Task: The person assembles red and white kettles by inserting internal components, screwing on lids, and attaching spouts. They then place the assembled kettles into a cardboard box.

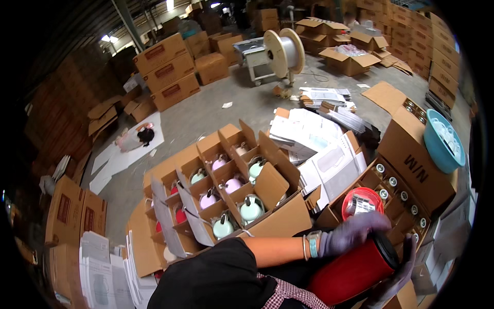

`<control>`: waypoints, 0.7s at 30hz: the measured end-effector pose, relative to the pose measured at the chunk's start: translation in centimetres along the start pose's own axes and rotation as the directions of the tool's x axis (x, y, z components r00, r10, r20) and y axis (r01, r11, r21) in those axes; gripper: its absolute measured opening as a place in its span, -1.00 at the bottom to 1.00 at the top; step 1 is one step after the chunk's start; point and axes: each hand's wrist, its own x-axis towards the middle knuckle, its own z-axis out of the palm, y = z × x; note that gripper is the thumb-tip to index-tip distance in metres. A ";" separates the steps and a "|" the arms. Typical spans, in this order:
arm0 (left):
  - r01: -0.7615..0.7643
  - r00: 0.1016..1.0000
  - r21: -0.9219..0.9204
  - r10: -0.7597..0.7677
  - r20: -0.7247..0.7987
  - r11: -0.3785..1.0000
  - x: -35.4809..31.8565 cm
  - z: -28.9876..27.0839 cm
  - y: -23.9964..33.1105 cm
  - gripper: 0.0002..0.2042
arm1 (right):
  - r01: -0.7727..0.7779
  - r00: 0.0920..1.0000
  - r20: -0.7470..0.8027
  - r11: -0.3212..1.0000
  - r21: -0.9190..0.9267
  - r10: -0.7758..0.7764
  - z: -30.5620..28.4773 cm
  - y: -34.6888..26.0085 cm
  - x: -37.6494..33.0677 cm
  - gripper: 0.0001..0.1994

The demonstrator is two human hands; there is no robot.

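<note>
A large red cylindrical flask with a black end lies tilted across my lap at the lower right. My left hand, in a grey-purple glove, is closed over its upper side near the black end. Along the other side, my gloved right hand presses against the flask, its fingers reaching up beside the black end; part of that hand is hidden. Just beyond my left hand stands a red tub with a silvery piece and a printed sheet in it.
To the left, a divided carton holds several mint, lilac and red domed flasks. Another carton at right holds silver-topped pieces, beside a light blue basin of white parts. Folded white boxes lie ahead; a cable reel stands farther off.
</note>
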 end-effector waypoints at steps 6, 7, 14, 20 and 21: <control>0.213 0.695 0.798 -0.661 0.282 0.564 -4.2 0.4 -10.0 -0.75 | 0.169 0.916 0.390 0.973 -0.158 -0.096 -3.0 2.1 1.5 -0.57; 0.152 0.684 0.816 -0.655 0.321 0.558 -3.5 0.7 -9.5 -0.81 | 0.266 0.887 0.437 0.940 -0.215 -0.151 -3.6 1.7 2.2 -0.57; 0.054 0.945 0.177 -0.107 0.308 0.983 -8.6 7.5 -11.9 -0.79 | 0.638 -0.006 0.914 0.702 0.316 -0.405 -4.4 -13.0 3.8 -0.49; 0.492 0.864 -0.465 -0.349 0.362 0.736 -10.1 5.4 -2.4 -0.80 | 0.721 -0.458 0.817 0.391 0.572 -0.351 2.4 -18.0 1.1 -0.46; 0.427 0.901 -0.335 -0.364 0.235 0.840 -10.4 4.6 -1.7 -0.77 | 0.758 -0.127 0.963 0.604 0.248 -0.236 0.8 -15.4 0.8 -0.45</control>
